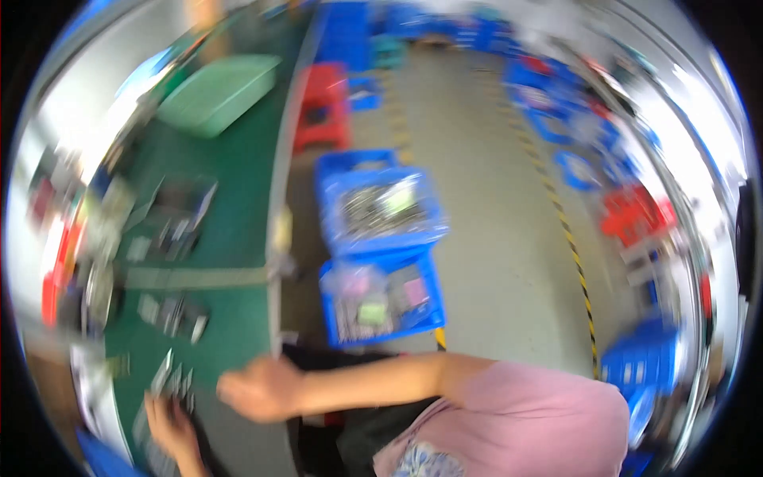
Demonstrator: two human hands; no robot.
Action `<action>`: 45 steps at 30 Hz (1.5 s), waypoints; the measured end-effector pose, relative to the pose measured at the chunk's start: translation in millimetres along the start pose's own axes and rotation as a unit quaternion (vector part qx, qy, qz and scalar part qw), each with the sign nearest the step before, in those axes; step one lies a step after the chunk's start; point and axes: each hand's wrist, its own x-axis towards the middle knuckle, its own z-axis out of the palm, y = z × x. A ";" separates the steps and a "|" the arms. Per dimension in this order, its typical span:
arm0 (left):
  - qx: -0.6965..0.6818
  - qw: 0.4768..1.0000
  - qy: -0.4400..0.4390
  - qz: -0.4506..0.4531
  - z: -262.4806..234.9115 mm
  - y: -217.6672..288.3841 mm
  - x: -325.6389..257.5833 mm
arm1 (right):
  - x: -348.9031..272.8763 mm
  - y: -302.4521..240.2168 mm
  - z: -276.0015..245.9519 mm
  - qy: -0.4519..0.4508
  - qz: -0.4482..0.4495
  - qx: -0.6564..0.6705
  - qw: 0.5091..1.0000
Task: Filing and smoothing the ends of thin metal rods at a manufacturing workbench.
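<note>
My left hand [171,429] is low over the green-topped bench at the near left. Its fingers reach to several thin, silvery metal strips [181,383]; motion blur hides whether they grip one. To the right, above the bench's edge, my right hand [261,389] is closed, fingers curled in. Whatever it may hold is hidden. A pink sleeve covers my right upper arm. Farther up the bench lie small dark and grey parts [176,316], too blurred to name.
A pale green tray [214,95] stands at the bench's far end. Beside the bench, blue crates [381,338] hold bagged parts, with a red stool [322,107] beyond. Striped tape [578,274] marks the aisle floor. More blue bins [648,358] line the right side.
</note>
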 end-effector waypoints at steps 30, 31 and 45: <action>0.035 0.984 0.027 -0.171 -74.1 55.6 -128.3 | 3.3 2.0 -19.1 -0.011 -0.028 0.009 1.000; 0.039 0.984 0.021 -0.173 -76.4 56.6 -129.7 | 4.1 0.7 -14.4 0.014 -0.047 0.032 0.998; -0.067 0.990 -0.030 -0.116 -100.5 94.7 -128.0 | 10.3 7.0 -19.4 0.010 -0.033 0.003 0.999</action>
